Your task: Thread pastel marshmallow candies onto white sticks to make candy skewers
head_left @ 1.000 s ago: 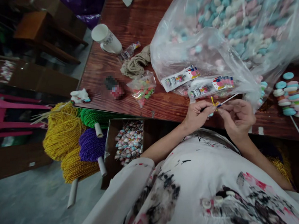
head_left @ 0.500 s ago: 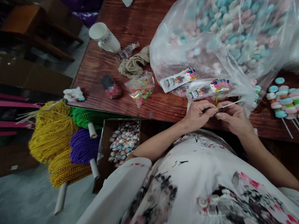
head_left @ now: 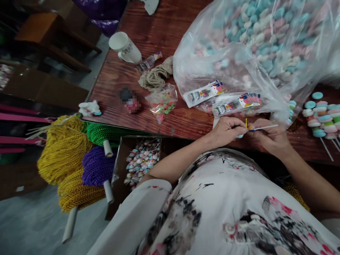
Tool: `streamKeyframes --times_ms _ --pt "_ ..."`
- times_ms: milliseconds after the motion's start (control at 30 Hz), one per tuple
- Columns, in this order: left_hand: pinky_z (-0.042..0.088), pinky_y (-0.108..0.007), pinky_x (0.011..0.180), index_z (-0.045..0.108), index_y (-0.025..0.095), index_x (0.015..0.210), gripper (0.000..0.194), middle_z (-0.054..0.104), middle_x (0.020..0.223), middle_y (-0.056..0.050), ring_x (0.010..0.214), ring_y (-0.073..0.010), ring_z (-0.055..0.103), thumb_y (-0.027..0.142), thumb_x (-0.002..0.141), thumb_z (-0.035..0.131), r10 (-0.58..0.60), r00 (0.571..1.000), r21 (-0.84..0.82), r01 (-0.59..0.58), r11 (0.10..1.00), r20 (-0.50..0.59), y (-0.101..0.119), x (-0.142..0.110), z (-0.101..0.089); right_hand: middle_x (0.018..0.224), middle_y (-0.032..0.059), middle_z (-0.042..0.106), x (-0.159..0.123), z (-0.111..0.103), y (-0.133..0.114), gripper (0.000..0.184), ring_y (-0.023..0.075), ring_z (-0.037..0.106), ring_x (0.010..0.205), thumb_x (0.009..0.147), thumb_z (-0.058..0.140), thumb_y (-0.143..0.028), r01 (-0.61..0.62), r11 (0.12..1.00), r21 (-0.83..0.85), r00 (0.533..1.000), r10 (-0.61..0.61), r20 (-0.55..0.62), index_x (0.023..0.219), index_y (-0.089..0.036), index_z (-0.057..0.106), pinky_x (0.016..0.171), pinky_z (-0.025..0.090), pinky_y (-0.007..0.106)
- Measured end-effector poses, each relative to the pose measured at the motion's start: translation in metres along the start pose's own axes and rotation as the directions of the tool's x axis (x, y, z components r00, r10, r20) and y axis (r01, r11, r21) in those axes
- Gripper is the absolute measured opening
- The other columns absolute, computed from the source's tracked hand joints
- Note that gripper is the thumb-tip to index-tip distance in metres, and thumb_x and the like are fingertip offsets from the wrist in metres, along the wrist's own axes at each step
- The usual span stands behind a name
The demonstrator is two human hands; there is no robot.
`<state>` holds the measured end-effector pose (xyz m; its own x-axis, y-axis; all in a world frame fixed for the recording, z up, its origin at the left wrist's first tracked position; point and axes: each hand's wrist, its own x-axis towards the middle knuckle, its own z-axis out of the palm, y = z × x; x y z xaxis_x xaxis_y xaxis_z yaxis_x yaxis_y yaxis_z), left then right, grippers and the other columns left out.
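Stick (head_left: pixel 266 127), thin and white, runs nearly level from the left hand (head_left: pixel 228 131) across the right hand (head_left: pixel 272 137), close to the near edge of the dark wooden tabletop (head_left: pixel 110 87); a short yellow tie (head_left: pixel 246 122) stands up at its left end. The left thumb and forefinger are pinched together at that end, with a bit of light blue showing beneath. The right hand is blurred and nearly meets the left; whether it grips cannot be told. Right in front, two stacks of printed packets (head_left: pixel 205 93) crowd the hands, backed by a big clear bag (head_left: pixel 188 56) of pastel pieces, so little room shows forward. To the right, a gap separates the right hand from sweets stacked on sticks (head_left: pixel 328 120). Leftward there is more space: wood grain runs between a small bag of coloured bits (head_left: pixel 163 104), a blurred dark-and-red object (head_left: pixel 128 100) and the left edge, where a white lump (head_left: pixel 89 108) sits at the corner. Farther back are a beige bundle (head_left: pixel 155 76) and a white mug (head_left: pixel 130 51). Below the near edge, an open box (head_left: pixel 113 205) of small wrapped pieces sits beside yellow, green and purple cord bundles (head_left: pixel 65 153)
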<state>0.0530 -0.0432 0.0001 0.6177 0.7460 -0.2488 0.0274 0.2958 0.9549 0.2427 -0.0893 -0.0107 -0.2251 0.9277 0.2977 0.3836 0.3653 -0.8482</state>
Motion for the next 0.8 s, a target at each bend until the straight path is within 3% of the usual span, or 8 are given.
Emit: streamKeyframes --times_ms 67,133,200,267,367,567,700,800 --pt "0.038 -0.017 0.043 0.069 0.012 0.066 0.012 0.057 0.053 0.001 0.045 -0.0054 0.046 0.024 0.067 0.07 -0.148 0.983 -0.067 0.156 0.986 0.105 0.006 0.0 -0.003 0.077 0.0029 0.068 0.0 -0.006 -0.005 0.014 0.0163 0.06 0.071 0.083 0.058 -0.014 0.305 0.938 -0.163 0.952 -0.298 0.069 0.089 -0.023 0.067 0.065 0.05 0.034" --pt "0.041 -0.017 0.04 0.071 0.012 0.066 0.011 0.061 0.054 -0.001 0.043 -0.007 0.05 0.021 0.062 0.073 -0.262 0.936 -0.083 0.288 0.954 0.234 0.01 -0.002 -0.007 0.078 0.0049 0.068 -0.002 -0.01 -0.009 0.019 0.018 0.058 0.073 0.082 0.055 -0.011 0.554 0.792 -0.255 0.832 -0.524 0.182 0.093 -0.022 0.065 0.065 0.049 0.037" --pt "0.042 -0.018 0.039 0.072 0.012 0.065 0.013 0.064 0.055 -0.003 0.043 -0.0087 0.052 0.02 0.057 0.077 -0.325 0.878 -0.075 0.372 0.925 0.351 0.014 -0.004 -0.009 0.078 0.0057 0.067 -0.006 -0.014 -0.013 0.02 0.019 0.057 0.075 0.082 0.055 -0.011 0.693 0.662 -0.286 0.721 -0.628 0.293 0.095 -0.021 0.065 0.065 0.048 0.038" --pt "0.04 -0.018 0.035 0.072 0.012 0.063 0.014 0.064 0.053 -0.004 0.039 -0.0084 0.05 0.021 0.055 0.079 -0.356 0.816 -0.073 0.433 0.898 0.455 0.014 -0.005 -0.01 0.081 0.0049 0.067 -0.009 -0.017 -0.017 0.018 0.0189 0.058 0.079 0.083 0.056 -0.014 0.746 0.6 -0.289 0.666 -0.653 0.361 0.095 -0.023 0.065 0.068 0.049 0.038" --pt "0.037 -0.018 0.032 0.072 0.013 0.06 0.015 0.064 0.05 -0.004 0.036 -0.0083 0.047 0.023 0.054 0.081 -0.371 0.74 -0.056 0.481 0.875 0.561 0.015 -0.004 -0.009 0.085 0.003 0.069 -0.012 -0.022 -0.023 0.021 0.0181 0.059 0.084 0.085 0.058 -0.018 0.756 0.6 -0.261 0.65 -0.645 0.401 0.101 -0.028 0.066 0.072 0.05 0.038" --pt "0.039 -0.022 0.032 0.07 0.015 0.055 0.015 0.063 0.048 -0.005 0.036 -0.0119 0.049 0.023 0.05 0.083 -0.393 0.668 0.054 0.468 0.882 0.632 0.026 0.002 -0.005 0.085 0.0031 0.07 -0.009 -0.027 -0.032 0.023 0.0177 0.06 0.081 0.089 0.052 -0.02 0.791 0.567 -0.231 0.603 -0.654 0.457 0.104 -0.029 0.067 0.071 0.05 0.039" --pt "0.038 -0.022 0.033 0.073 0.015 0.057 0.013 0.063 0.049 -0.005 0.038 -0.0125 0.051 0.021 0.052 0.082 -0.372 0.656 0.102 0.412 0.906 0.657 0.037 0.005 -0.006 0.08 0.0024 0.068 -0.006 -0.024 -0.037 0.017 0.0163 0.059 0.082 0.088 0.053 -0.018 0.769 0.574 -0.283 0.638 -0.649 0.414 0.094 -0.027 0.066 0.07 0.047 0.035" --pt "0.04 -0.024 0.034 0.074 0.016 0.059 0.016 0.064 0.052 -0.005 0.041 -0.0144 0.053 0.019 0.047 0.085 -0.377 0.648 0.12 0.404 0.907 0.662 0.04 0.007 -0.008 0.088 0.0032 0.069 -0.004 -0.018 -0.039 0.012 0.0174 0.06 0.09 0.083 0.059 -0.014 0.749 0.564 -0.348 0.663 -0.655 0.363 0.089 -0.024 0.063 0.077 0.045 0.038"
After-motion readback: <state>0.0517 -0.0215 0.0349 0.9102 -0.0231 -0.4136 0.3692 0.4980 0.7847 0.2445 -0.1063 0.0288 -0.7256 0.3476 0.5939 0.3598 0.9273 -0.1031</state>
